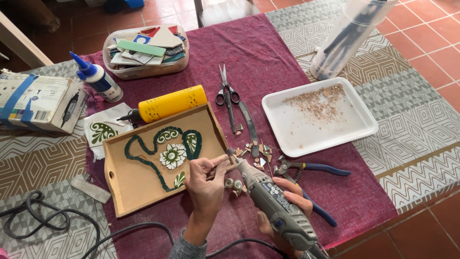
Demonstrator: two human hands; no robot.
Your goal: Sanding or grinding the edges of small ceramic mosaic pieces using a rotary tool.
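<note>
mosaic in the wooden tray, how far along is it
Done: a green tile outline, a white flower and a few leaf pieces sit in the wooden tray. In hand: the left hand pinches a small tile piece against the tip of the rotary tool held by the right hand. Left: most of the tray floor is bare wood, and loose tile bits lie beside it.

Piece pinched in left hand [207, 178] too small to tell; clear cylinder [346, 36] cut by top edge.
</note>
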